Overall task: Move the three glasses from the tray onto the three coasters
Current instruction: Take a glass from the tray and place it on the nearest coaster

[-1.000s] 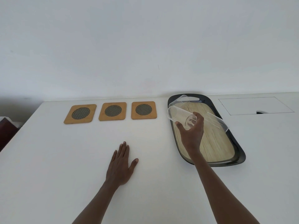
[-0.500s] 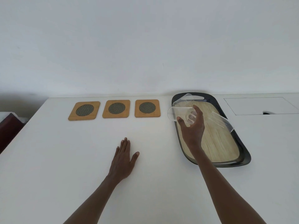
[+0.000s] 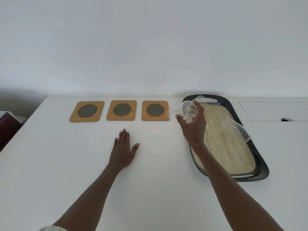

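My right hand (image 3: 193,125) grips a clear glass (image 3: 185,110), tilted and lifted over the left rim of the dark tray (image 3: 260,170) with a wood-look floor. A second clear glass (image 3: 200,99) stands at the tray's far end behind my fingers. A third glass (image 3: 237,130) leans near the tray's right rim. Three wooden coasters with dark mesh centres lie in a row to the left: left coaster (image 3: 86,111), middle coaster (image 3: 121,110), right coaster (image 3: 155,110). All three are bare. My left hand (image 3: 124,150) rests flat on the table, fingers apart.
The white table (image 3: 50,164) ends at a white wall behind the coasters. A rectangular cut-out panel (image 3: 273,110) with a small dark notch lies right of the tray. A dark brown object (image 3: 8,129) sits beyond the table's left edge.
My right hand has lifted the glass off the tray and carried it left toward the right coaster. The left hand has stayed flat on the table.
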`<state>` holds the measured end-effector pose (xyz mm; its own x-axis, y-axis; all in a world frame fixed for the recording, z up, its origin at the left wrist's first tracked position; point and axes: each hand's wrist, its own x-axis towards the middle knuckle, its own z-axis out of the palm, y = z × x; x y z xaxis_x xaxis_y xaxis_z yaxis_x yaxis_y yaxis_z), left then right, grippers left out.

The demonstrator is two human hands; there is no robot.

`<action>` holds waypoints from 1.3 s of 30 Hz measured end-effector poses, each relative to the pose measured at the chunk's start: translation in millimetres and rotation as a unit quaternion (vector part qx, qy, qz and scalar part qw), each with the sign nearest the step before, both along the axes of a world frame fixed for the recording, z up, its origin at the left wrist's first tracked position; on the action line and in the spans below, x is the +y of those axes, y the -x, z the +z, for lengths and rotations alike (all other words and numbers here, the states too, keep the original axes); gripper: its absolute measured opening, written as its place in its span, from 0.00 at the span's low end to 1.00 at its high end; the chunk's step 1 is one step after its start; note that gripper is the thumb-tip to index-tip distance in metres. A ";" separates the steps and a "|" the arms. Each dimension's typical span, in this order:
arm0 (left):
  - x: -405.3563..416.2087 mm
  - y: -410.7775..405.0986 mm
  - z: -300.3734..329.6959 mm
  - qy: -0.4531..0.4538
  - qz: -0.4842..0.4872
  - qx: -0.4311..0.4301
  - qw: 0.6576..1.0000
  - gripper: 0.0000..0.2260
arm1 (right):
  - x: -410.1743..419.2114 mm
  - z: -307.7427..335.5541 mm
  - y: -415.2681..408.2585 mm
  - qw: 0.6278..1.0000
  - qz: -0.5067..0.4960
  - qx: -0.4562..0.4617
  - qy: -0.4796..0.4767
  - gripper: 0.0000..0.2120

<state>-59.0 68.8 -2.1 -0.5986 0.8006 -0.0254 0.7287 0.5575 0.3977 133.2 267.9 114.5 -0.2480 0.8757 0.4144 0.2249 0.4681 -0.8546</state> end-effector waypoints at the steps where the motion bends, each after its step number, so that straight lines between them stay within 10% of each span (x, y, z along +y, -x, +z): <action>1: 0.1 -0.3 -2.5 0.003 0.004 0.000 1.000 0.37 | 1.4 0.3 4.6 1.000 0.005 -0.004 -0.003 0.35; 39: 0.9 -0.1 -17.6 -0.018 0.035 0.062 0.997 0.40 | 86.2 -48.0 155.4 0.977 0.103 -0.174 0.063 0.39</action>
